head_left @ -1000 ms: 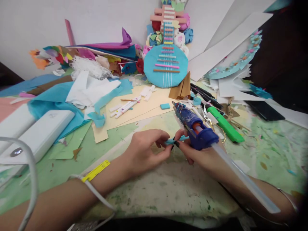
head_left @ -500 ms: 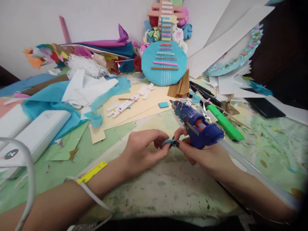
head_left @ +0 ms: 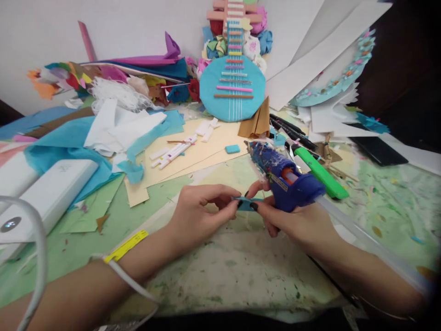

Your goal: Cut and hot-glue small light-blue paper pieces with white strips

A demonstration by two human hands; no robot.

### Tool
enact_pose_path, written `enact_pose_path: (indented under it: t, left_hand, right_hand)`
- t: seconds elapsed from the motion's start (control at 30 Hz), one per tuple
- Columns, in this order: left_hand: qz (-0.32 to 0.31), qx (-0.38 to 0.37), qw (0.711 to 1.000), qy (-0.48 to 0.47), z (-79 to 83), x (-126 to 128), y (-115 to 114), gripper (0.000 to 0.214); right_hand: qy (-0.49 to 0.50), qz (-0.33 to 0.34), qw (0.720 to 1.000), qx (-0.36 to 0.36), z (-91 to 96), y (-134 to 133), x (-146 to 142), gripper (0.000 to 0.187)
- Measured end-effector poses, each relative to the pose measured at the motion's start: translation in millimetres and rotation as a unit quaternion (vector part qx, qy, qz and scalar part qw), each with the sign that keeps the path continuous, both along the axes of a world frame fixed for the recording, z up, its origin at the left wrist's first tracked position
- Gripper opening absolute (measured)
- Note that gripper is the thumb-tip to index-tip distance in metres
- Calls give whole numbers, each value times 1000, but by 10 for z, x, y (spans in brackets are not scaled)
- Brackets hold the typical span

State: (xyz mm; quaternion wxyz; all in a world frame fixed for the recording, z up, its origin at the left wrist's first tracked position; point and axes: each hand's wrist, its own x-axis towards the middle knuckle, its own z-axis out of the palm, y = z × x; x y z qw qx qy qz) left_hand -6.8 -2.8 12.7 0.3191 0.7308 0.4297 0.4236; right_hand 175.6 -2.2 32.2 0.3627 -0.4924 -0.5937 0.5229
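Observation:
Between my two hands, above the table's near part, is a small blue paper piece (head_left: pixel 245 205). My left hand (head_left: pixel 203 209) pinches its left end between thumb and fingers. On the other end are the thumb and index finger of my right hand (head_left: pixel 284 216). That same hand also carries a blue glue gun (head_left: pixel 285 177), its nozzle pointing away and left, with a long clear glue stick (head_left: pixel 354 230) out of its back. The handle is mostly hidden by the hand. A small folded blue piece (head_left: pixel 232 149) lies beyond my hands on cream card.
A blue paper lute (head_left: pixel 232 105) leans at the back. White rolled sticks (head_left: pixel 177 151) lie on cream card (head_left: pixel 203 158). A green cutter (head_left: pixel 324 174), black pens and a phone (head_left: pixel 379 149) are right; a white power bank (head_left: pixel 62 188), cable (head_left: pixel 36 230) and blue paper are left.
The blue paper piece has turned and shows more of its flat face. My fingers have moved slightly apart along it. The whole view has shifted a little.

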Motion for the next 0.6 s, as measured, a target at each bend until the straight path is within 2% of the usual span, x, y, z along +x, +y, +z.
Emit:
enact_pose_path:
  t: [0.1,0.23,0.3,0.43,0.5,0.6]
  left_hand:
    - [-4,-75,995,-61,26,-6,23,9]
    - [-9,-95,991,-91,32,-8,35,7]
    - [-14,-83,993,-86,19,-4,34,8]
    - [-9,-44,996,-81,-2,-2,25,10]
    - [-4,-32,997,-77,-3,-9,18,10]
    - [-3,-20,998,-60,-1,-27,11,13]
  right_hand:
    - [-10,-52,997,53,-10,37,77,19]
    - [-60,-101,985,126,-17,96,193,21]
    - [-58,-76,989,115,-12,113,215,27]
    - [-38,14,997,65,-17,112,181,30]
    - [-42,33,995,81,-32,98,154,26]
    - [-67,25,990,124,-60,61,135,18]
